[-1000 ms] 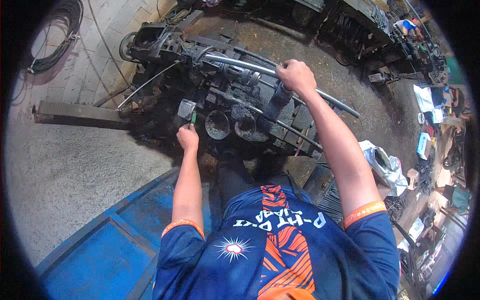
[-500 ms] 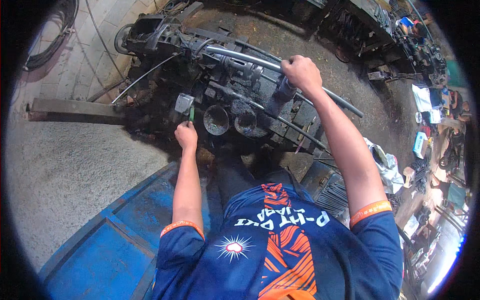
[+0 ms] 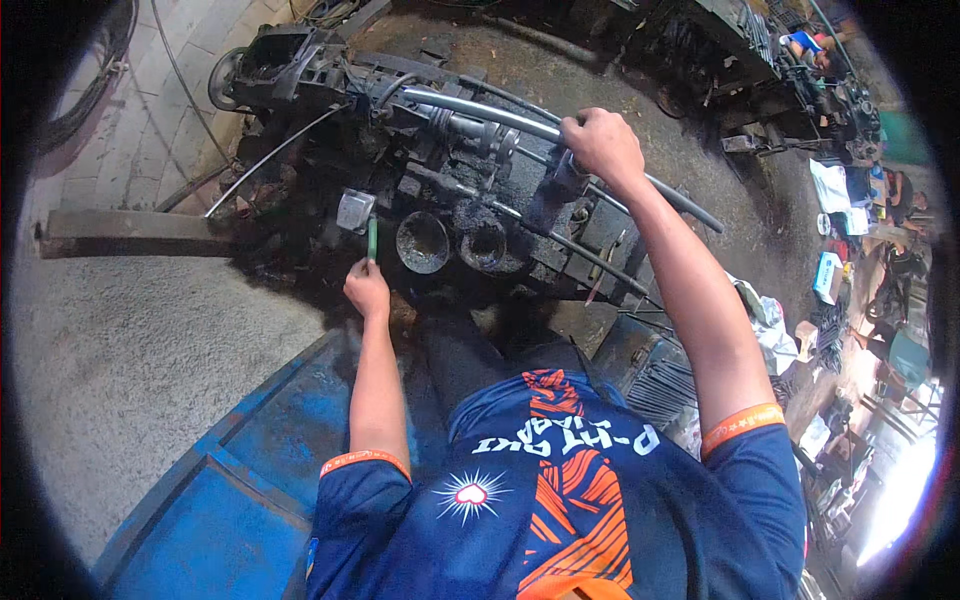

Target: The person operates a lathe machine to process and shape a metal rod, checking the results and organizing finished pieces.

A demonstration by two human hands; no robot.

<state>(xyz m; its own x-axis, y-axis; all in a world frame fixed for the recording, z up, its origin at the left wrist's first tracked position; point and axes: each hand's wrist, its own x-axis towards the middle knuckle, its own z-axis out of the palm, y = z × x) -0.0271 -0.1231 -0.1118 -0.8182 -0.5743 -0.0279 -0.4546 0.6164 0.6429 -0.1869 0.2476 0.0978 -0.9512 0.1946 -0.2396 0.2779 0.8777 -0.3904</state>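
Observation:
My left hand is closed around the lower end of a slim green handle. Its upper end meets a small pale grey metal box on the near side of a dark, greasy machine. Farther right, my right hand is wrapped over a long silver metal bar that slants across the machine top. Some of the bar is hidden under that hand. Two round metal bowls, the left bowl and the right bowl, sit side by side right of the green handle, holding dark bits.
A blue metal surface lies at the lower left beside rough concrete floor. A heavy beam juts out left of the machine. Thin metal rods are stacked near my right elbow. Another person is at the far right.
My left hand has drawn back slightly toward me, and more of the green handle shows. My right hand stays on the bar. The whole view has shifted a little.

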